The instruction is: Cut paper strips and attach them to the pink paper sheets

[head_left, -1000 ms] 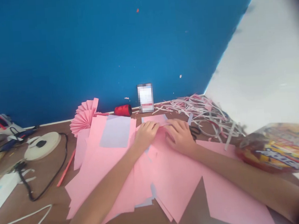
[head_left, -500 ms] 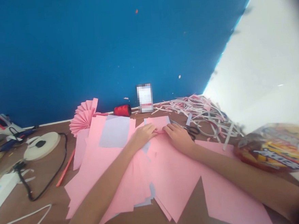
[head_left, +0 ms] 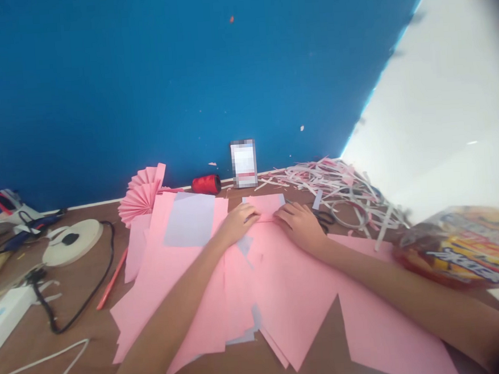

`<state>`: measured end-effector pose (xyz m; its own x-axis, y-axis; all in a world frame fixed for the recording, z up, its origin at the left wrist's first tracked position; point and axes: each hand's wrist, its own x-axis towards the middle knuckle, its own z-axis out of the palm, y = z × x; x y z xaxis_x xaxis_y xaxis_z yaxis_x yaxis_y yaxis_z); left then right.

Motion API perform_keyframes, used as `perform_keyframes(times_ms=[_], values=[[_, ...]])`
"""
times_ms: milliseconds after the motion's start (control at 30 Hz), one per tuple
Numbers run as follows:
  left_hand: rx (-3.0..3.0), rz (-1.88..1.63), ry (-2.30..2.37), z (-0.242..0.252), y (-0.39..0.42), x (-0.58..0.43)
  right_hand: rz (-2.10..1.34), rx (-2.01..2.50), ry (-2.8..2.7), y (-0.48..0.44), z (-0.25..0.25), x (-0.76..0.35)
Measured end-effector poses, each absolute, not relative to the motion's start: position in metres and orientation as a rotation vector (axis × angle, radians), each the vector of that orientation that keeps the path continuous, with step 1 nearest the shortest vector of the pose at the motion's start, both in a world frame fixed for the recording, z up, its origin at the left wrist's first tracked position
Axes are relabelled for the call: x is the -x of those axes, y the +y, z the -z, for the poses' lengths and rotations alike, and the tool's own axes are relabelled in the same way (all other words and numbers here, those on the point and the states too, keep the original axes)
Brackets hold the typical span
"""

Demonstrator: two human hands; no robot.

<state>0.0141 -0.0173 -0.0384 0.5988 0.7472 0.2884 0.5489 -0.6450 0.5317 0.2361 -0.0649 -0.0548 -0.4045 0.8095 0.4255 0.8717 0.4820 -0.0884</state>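
Note:
A large pink paper sheet (head_left: 290, 286) lies in the middle, with a narrow fold along its far end. My left hand (head_left: 240, 220) rests at the left end of that fold, fingers closed on the paper's edge. At the fold's right end, my right hand (head_left: 300, 223) presses on the paper with its fingers bent and close together. Black-handled scissors (head_left: 325, 218) lie just beyond my right hand, partly hidden. More pink sheets (head_left: 196, 282) are spread under my left forearm, with a lilac piece (head_left: 189, 219) on top.
At the back are a pleated pink fan (head_left: 141, 197), a red thread spool (head_left: 206, 184), an upright phone (head_left: 244, 164) and shredded paper strips (head_left: 338, 178). A tape roll (head_left: 71, 243), red pen (head_left: 112, 280) and power strip (head_left: 6, 318) lie left; a plastic packet (head_left: 471, 248) lies right.
The fingers of both hands have flattened and moved slightly apart along the fold. The camera view has shifted a little, so the scene sits slightly further right.

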Motion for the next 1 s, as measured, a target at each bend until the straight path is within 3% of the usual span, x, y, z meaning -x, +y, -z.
perform_keyframes(times_ms=[1000], values=[[-2.336, -0.694, 1.042, 0.044, -0.013, -0.0104, 0.182, 1.524, -2.366, -0.0676, 0.0535, -0.2358]])
